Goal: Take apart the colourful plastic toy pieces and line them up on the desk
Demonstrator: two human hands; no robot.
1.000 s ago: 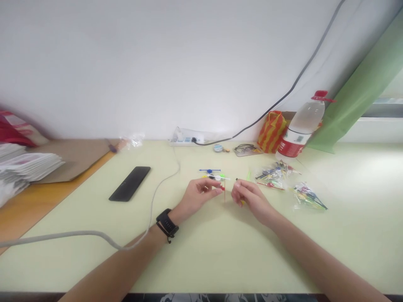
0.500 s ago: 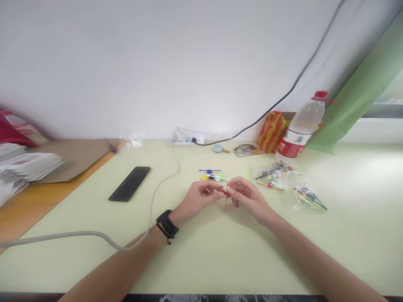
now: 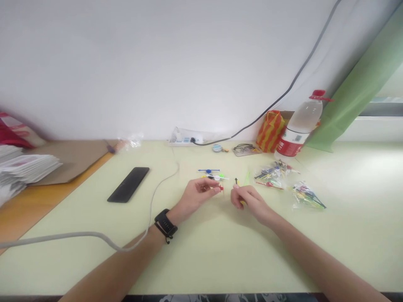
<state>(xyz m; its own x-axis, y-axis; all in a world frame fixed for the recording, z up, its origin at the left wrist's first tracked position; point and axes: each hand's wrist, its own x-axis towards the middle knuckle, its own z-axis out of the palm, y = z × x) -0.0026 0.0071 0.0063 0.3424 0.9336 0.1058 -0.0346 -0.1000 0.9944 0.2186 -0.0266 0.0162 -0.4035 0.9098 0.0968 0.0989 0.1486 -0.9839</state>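
Note:
Between the thumb and fingers of my left hand point(image 3: 198, 193) is a small red plastic piece point(image 3: 221, 188) with a thin orange-red stick crossing it. To its right and apart from it, my right hand point(image 3: 250, 201) is closed on a black plastic arrow point(image 3: 236, 180), whose head points up past the fingers. A bit of yellow shows under that hand; I cannot make out what it belongs to. Just beyond my left hand lie a blue arrow spinner point(image 3: 208, 171) and a white one point(image 3: 216, 178) with bright green and black parts beside it.
Clear bags of coloured plastic arrows point(image 3: 273, 174) lie to the right, with a large water bottle point(image 3: 297, 132) behind. A black phone point(image 3: 128, 184) rests at the left, near a grey cable point(image 3: 154, 191). At the wall stands a power strip point(image 3: 185, 140).
My hands have moved apart. The red piece stays in my left hand, and a black arrow now shows in my right hand.

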